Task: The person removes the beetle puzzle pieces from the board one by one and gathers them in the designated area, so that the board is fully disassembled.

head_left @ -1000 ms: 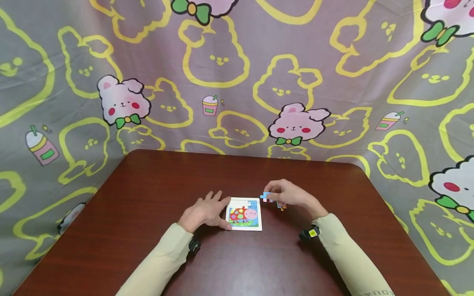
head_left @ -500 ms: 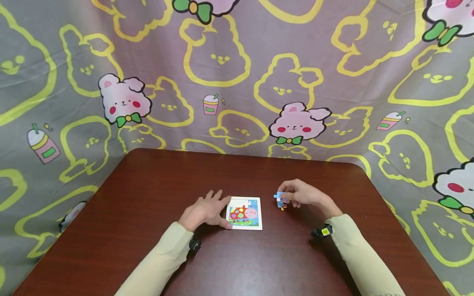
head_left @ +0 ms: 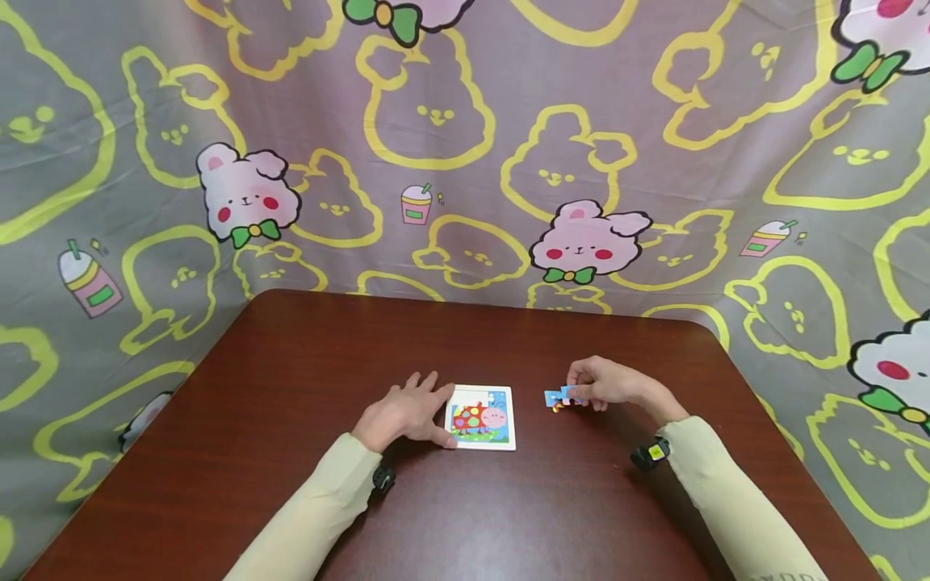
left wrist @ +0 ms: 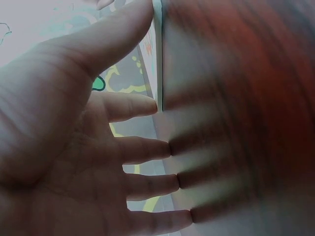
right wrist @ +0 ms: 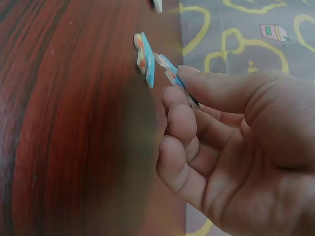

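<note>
A small white-framed jigsaw puzzle (head_left: 483, 447) lies flat on the table, showing a red spotted ladybird with a pink face. Its upper left part is bare white. My left hand (head_left: 403, 411) rests at the puzzle's left side, fingers straight and spread, thumb and index finger against the frame. To the right, my right hand (head_left: 612, 382) pinches a light blue puzzle piece (right wrist: 172, 72) between thumb and fingers, just above the table. Close beside it lies another blue and orange puzzle piece (right wrist: 149, 61), partly overlapped by the held one in the head view.
The dark reddish-brown table (head_left: 465, 516) has rounded far corners. A grey curtain (head_left: 465, 186) with yellow bear outlines hangs behind it and along both sides. Each wrist wears a black strapped device.
My right hand has moved right, away from the puzzle, carrying the pinched puzzle piece past the loose one. My left hand has stayed at the frame.
</note>
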`<state>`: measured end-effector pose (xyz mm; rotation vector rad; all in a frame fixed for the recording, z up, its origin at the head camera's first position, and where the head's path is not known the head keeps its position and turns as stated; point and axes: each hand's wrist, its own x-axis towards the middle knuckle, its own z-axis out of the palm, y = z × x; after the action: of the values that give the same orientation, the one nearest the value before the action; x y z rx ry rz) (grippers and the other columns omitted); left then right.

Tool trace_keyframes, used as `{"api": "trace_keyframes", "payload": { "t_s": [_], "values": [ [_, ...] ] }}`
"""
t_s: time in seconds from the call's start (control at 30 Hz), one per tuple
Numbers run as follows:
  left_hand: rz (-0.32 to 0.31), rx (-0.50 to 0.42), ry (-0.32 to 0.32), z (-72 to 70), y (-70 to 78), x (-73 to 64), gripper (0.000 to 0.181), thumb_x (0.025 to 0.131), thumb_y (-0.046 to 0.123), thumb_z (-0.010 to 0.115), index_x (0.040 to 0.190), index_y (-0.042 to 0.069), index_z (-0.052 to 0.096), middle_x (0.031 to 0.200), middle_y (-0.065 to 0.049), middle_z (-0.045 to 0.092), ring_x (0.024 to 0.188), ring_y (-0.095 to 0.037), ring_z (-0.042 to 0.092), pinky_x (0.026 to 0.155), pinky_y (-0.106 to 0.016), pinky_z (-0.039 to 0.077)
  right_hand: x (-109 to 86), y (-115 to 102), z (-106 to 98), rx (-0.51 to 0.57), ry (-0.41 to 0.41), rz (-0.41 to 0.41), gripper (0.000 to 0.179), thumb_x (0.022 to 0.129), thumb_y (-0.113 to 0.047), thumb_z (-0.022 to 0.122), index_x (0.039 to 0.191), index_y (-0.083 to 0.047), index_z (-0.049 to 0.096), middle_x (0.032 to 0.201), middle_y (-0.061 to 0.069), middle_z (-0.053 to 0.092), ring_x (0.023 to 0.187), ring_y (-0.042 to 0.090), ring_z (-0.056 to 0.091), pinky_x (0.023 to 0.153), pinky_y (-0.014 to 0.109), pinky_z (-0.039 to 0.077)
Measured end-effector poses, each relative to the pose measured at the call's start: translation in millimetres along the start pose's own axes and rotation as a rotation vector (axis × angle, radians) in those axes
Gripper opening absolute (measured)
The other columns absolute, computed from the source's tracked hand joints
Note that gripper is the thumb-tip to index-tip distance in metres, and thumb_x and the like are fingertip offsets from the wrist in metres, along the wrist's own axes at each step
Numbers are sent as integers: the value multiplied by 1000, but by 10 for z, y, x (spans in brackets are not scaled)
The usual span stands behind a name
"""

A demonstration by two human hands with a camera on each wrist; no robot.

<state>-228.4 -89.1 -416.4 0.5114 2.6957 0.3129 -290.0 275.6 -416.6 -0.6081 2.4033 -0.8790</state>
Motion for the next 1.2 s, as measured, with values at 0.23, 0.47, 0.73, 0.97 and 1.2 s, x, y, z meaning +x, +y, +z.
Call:
{"api": "trace_keyframes", "payload": {
  "t_s": [0.23,0.47,0.73,0.97,1.2],
  "values": [
    [-3,-4,-3,-1,-2,6,96,77,56,76,154,18,33,162,-17,23,149,-44,19,114,-64,24,-31,104,-42,0,-37,19,13,97,-16,62,92,-3,61,72,7,62,52,14,55,50,31,51],
    [-4,8,-5,-1,-6,14,97,77,57,76,155,19,31,163,-17,22,149,-44,18,115,-64,23,-29,169,-70,6,-50,45,15,96,-16,63,91,-3,60,72,8,63,53,15,55,49,29,50],
    [-7,0,-3,1,2,13,97,77,57,76,155,19,31,163,-17,22,149,-44,17,115,-63,23,-36,167,-94,-49,-35,88,19,95,-19,65,87,-3,58,65,6,59,46,14,48,45,26,44],
    [-9,9,-3,-2,10,16,97,77,57,76,154,18,32,162,-18,22,149,-44,18,114,-63,24,-39,140,-88,-78,-17,143,21,94,-22,67,88,-6,56,63,4,58,45,12,47,43,24,41],
    [-22,15,-10,6,17,20,97,77,57,76,155,20,31,163,-16,21,150,-43,17,115,-62,23,-23,83,-96,-108,-27,210,22,92,-23,69,89,-7,54,63,4,57,45,12,45,43,23,39]
  ]
}}
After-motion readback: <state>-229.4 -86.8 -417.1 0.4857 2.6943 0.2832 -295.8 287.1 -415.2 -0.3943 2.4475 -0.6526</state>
